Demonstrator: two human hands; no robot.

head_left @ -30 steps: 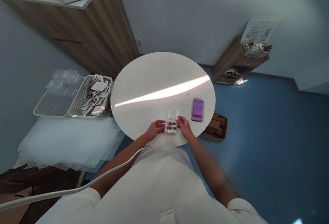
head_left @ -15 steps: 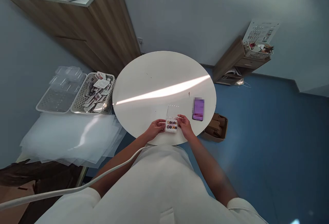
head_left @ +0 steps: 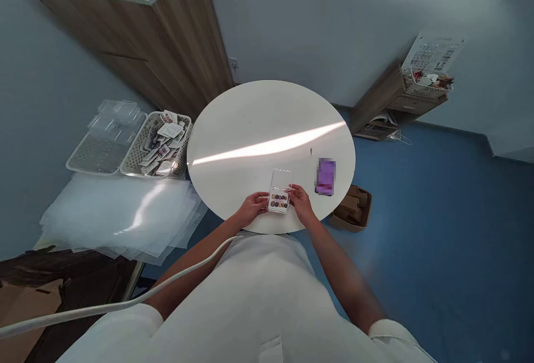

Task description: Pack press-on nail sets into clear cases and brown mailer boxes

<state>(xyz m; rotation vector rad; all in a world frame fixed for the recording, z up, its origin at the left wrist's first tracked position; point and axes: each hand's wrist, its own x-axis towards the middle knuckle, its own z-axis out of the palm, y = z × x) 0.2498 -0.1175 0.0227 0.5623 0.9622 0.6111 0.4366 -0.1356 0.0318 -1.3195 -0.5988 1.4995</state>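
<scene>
A small clear hinged case (head_left: pixel 278 207) is at the near part of the white round table, its transparent lid (head_left: pixel 282 178) raised on the far side. Two rows of small dark, yellow and purple roundish pieces show inside it, too small to identify. My left hand (head_left: pixel 253 207) grips the case's left edge, fingers closed against it. My right hand (head_left: pixel 300 202) has its fingers closed at the right edge near the hinge. Whether the case rests on the table or is slightly lifted, I cannot tell.
A phone with a purple screen (head_left: pixel 326 177) lies right of my hands on the round table (head_left: pixel 258 107). At left are a white basket of cards (head_left: pixel 183 146), clear boxes (head_left: pixel 119 113) and plastic sheets (head_left: pixel 104 213). A cardboard box (head_left: pixel 354 207) sits at lower right; a cable (head_left: pixel 167 284) crosses my left arm.
The view has shifted slightly, moving the surroundings a little to the right. The open lid shows a bit more plainly. Both hands keep their hold on the case.
</scene>
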